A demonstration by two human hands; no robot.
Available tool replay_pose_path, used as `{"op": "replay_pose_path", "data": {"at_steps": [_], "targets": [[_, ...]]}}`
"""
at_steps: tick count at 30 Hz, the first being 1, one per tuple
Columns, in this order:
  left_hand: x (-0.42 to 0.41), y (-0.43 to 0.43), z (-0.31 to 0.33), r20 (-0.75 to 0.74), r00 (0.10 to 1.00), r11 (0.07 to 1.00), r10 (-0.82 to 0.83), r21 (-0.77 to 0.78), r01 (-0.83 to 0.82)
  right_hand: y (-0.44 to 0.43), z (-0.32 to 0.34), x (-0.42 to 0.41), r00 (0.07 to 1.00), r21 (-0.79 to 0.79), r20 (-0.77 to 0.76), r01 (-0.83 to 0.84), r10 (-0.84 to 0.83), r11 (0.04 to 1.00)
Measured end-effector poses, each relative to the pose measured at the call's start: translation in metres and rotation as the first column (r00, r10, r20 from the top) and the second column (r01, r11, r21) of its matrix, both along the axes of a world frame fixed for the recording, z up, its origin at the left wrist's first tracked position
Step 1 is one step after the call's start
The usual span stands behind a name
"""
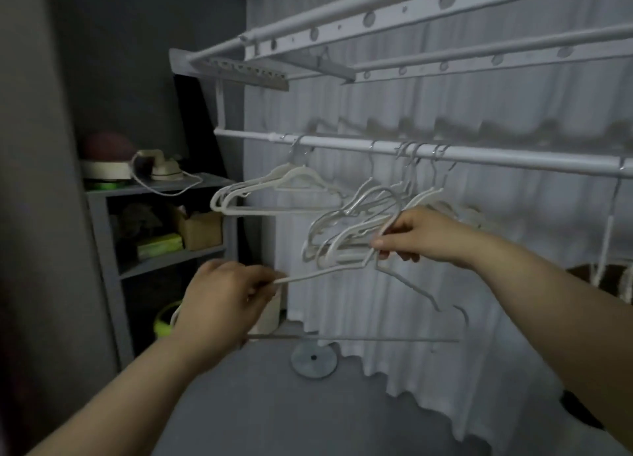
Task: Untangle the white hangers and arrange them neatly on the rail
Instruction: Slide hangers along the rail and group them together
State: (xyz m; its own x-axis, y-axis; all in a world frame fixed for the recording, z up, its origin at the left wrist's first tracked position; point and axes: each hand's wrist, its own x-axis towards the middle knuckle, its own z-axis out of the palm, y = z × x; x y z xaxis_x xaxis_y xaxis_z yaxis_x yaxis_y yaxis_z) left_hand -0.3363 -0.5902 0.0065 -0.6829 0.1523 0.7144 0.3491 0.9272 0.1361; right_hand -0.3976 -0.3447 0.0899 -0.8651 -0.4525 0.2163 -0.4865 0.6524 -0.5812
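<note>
Your left grip pinches one shoulder end of a loose white hanger, and your right grip pinches it near the neck. Just above the right grip, a tangled bunch of hangers hangs from the rail. A second group of hangers hangs higher, above the left grip.

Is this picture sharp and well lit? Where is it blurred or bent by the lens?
Head view: light is dim and grey, without glare. Head view: the left hand and the hanger it pinches look motion-blurred; the right hand is slightly sharper. Head view: the wide lens seems to bow the rail slightly; the shelf at left is dark.
</note>
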Motion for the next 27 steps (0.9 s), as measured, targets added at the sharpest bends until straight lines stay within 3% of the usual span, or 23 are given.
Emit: {"op": "replay_pose_path", "data": {"at_steps": [3,6,9,11,13,17,19,23,25,27], "targets": [[0.016,-0.034,-0.013,0.015,1.0,1.0,0.004,-0.026,-0.003,-0.032,-0.011,0.024,0.995,-0.04,0.063,-0.073,0.075,0.997],[0.023,-0.056,-0.016,0.124,0.989,0.986,0.083,0.134,-0.099,-0.059,-0.019,0.045,0.989,-0.082,0.111,-0.089,0.098,0.993],[0.026,-0.069,-0.023,0.169,0.978,0.968,0.12,0.198,-0.153,-0.079,-0.028,0.06,0.989,-0.141,0.131,-0.043,0.062,0.989],[0.032,-0.066,-0.023,0.179,0.982,0.962,0.065,0.249,-0.109,-0.085,-0.031,0.067,0.992,-0.149,0.121,-0.002,0.02,0.989],[0.039,-0.058,-0.023,0.27,0.958,0.925,-0.092,0.38,-0.018,-0.086,-0.033,0.07,0.992,-0.158,0.125,0.047,-0.027,0.986],[0.048,-0.033,-0.016,0.393,0.8,0.777,-0.453,0.614,0.138,-0.08,-0.038,0.075,0.977,-0.144,0.177,0.145,-0.118,0.979],[0.052,-0.019,-0.009,0.427,0.673,0.697,-0.604,0.692,0.187,-0.075,-0.038,0.076,0.97,-0.143,0.184,0.185,-0.157,0.972],[0.059,0.007,0.004,0.569,0.416,0.692,-0.71,0.673,0.26,-0.057,-0.039,0.076,0.957,-0.11,0.159,0.263,-0.244,0.959],[0.057,0.019,0.004,0.612,0.406,0.733,-0.678,0.605,0.311,-0.046,-0.041,0.075,0.946,-0.097,0.169,0.297,-0.278,0.95],[0.051,0.031,0.002,0.607,0.46,0.758,-0.648,0.57,0.315,-0.034,-0.041,0.073,0.935,-0.102,0.172,0.33,-0.31,0.938]]}}
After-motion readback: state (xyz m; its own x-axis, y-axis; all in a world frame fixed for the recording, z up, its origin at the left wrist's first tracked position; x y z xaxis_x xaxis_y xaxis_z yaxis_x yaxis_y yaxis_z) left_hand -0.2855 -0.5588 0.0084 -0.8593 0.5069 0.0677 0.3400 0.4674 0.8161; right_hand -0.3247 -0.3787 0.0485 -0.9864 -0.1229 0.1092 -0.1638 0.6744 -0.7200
